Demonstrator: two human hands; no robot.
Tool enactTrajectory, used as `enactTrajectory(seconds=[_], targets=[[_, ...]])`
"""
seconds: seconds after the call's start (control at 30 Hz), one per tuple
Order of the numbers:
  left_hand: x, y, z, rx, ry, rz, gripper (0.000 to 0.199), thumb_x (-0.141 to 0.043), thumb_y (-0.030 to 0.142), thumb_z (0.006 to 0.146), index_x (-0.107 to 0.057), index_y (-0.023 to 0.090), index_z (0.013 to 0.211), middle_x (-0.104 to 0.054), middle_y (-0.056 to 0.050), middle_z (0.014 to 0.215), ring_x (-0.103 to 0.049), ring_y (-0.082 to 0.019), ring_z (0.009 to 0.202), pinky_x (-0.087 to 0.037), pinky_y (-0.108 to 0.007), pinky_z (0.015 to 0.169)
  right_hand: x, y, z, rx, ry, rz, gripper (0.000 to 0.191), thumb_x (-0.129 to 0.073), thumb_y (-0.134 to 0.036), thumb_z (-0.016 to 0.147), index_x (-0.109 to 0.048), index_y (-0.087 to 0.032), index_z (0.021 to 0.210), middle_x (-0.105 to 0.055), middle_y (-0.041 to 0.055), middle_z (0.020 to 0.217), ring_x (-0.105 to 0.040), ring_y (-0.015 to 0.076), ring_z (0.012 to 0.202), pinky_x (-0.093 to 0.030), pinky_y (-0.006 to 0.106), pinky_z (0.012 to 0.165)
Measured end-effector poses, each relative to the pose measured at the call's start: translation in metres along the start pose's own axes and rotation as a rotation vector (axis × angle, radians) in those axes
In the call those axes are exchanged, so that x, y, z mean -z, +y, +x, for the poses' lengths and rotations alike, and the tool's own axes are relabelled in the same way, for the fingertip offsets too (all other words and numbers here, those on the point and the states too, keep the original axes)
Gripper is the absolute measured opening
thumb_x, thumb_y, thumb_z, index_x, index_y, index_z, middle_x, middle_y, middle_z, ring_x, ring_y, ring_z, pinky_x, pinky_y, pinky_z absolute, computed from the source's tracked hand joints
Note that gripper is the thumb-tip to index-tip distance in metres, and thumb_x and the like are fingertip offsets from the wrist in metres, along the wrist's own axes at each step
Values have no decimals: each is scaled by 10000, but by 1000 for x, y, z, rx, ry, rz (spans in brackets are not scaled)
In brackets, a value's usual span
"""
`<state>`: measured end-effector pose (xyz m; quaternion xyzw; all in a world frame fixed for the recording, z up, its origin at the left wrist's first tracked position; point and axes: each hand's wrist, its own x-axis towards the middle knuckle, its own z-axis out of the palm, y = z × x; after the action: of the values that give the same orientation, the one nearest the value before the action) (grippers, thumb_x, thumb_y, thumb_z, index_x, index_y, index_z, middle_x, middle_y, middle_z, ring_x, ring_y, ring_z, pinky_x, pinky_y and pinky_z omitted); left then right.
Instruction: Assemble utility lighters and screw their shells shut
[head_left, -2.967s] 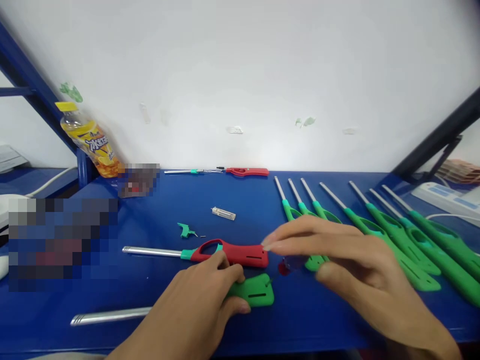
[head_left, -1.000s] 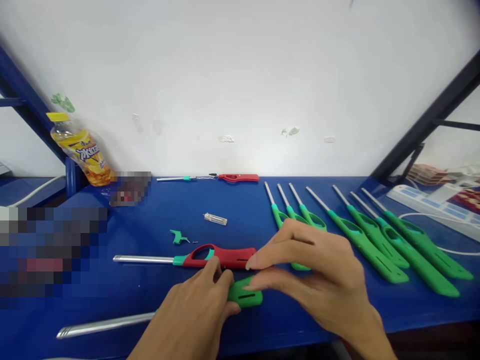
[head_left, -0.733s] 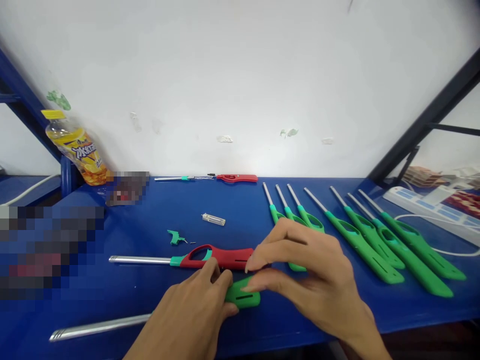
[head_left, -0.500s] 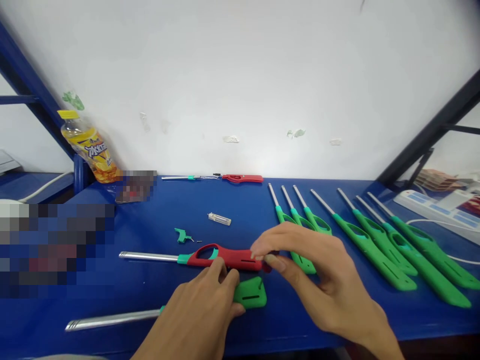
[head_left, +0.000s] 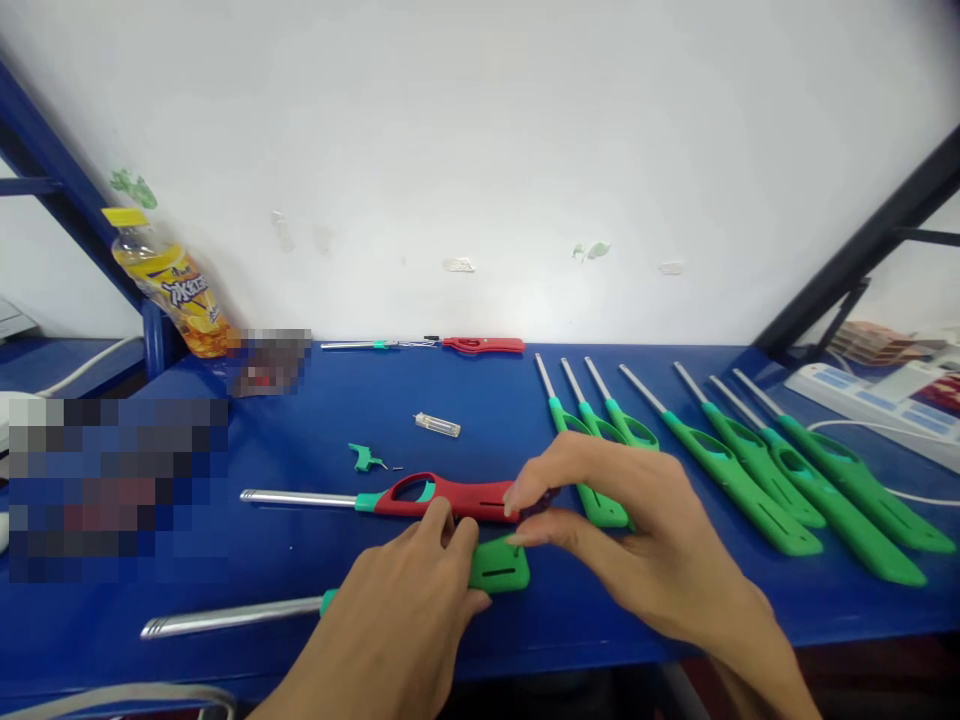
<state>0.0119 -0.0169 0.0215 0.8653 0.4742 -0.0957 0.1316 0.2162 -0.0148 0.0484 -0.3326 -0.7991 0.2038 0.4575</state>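
My left hand is closed over the handle of a green gas lighter, pressing it on the blue table; its long metal tube points left. My right hand pinches a small dark-handled tool, which looks like a screwdriver, between thumb and fingers. Its tip area is at the green handle's right end, partly hidden by the thumb. Just beyond lies a red gas lighter. Behind it are a turquoise trigger piece, a tiny metal pin or screw and a clear fuel tank.
Several green lighters lie slanted on the right. A red lighter in separated parts lies by the wall. At the back left stands a drink bottle. A white power strip with a cable is at the far right.
My right thumb has come lower, close to the end of the green handle, while the dark tool stays pinched. My left hand keeps its hold. The whole view has shifted slightly.
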Motion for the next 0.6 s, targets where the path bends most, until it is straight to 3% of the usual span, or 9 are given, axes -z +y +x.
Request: enactTrajectory(seconds=[0.07, 0.17, 0.23, 0.3, 0.4, 0.5, 0.6], targets=[[2, 1, 1, 11, 2, 8, 315, -598, 172, 1040, -646, 207, 1350, -672, -167, 1390, -782, -379, 1064, -649, -604, 920, 1, 0, -2, -21, 16, 48, 93, -708, -166, 1016, -701, -255, 1041, -734, -57, 947, -669, 75, 810, -526, 173, 753], [3, 2, 2, -2, 4, 50, 336, -607, 161, 1030, -644, 211, 1360, -666, -177, 1393, -785, -375, 1049, -661, -594, 886, 5, -1, -7, -50, 191, 138, 139, -557, -203, 1101, -674, -279, 1101, -700, -22, 979, -674, 116, 870, -532, 236, 768], [4, 1, 2, -39, -2, 87, 340, -592, 146, 1016, -654, 208, 1345, -659, -187, 1396, -783, -378, 1047, -674, -571, 844, 8, -1, -12, -68, 314, 224, 165, -490, -229, 1128, -642, -292, 1124, -639, -15, 922, -650, 132, 817, -513, 266, 712], [3, 1, 3, -57, -9, 126, 369, -553, 83, 973, -671, 204, 1301, -664, -182, 1378, -785, -372, 1034, -689, -516, 787, 11, -1, -16, -146, 336, 245, 159, -469, -271, 1139, -623, -306, 1151, -526, -32, 819, -550, 121, 677, -446, 255, 589], [-4, 0, 5, -75, 32, 180, 498, -508, -21, 830, -681, 199, 1241, -684, -161, 1321, -784, -350, 1015, -685, -412, 712, 16, -4, -15, -272, 281, 49, 145, -497, -335, 1136, -623, -324, 1205, -468, -47, 786, -423, 109, 601, -374, 238, 525], [-12, -3, 4, -126, 97, 222, 562, -518, -27, 744, -686, 218, 1221, -700, -150, 1271, -776, -354, 988, -673, -400, 678, 19, -10, -11, -277, 201, -149, 195, -472, -361, 1143, -661, -329, 1181, -627, -40, 933, -542, 105, 727, -437, 232, 669], [-15, -7, -4, -207, 180, 241, 588, -538, -21, 725, -711, 264, 1210, -712, -124, 1252, -760, -349, 1024, -668, -401, 720, 20, -18, -12, -345, -40, -254, 287, -448, -436, 1145, -704, -310, 1117, -737, -36, 1039, -671, 134, 901, -461, 265, 811]])
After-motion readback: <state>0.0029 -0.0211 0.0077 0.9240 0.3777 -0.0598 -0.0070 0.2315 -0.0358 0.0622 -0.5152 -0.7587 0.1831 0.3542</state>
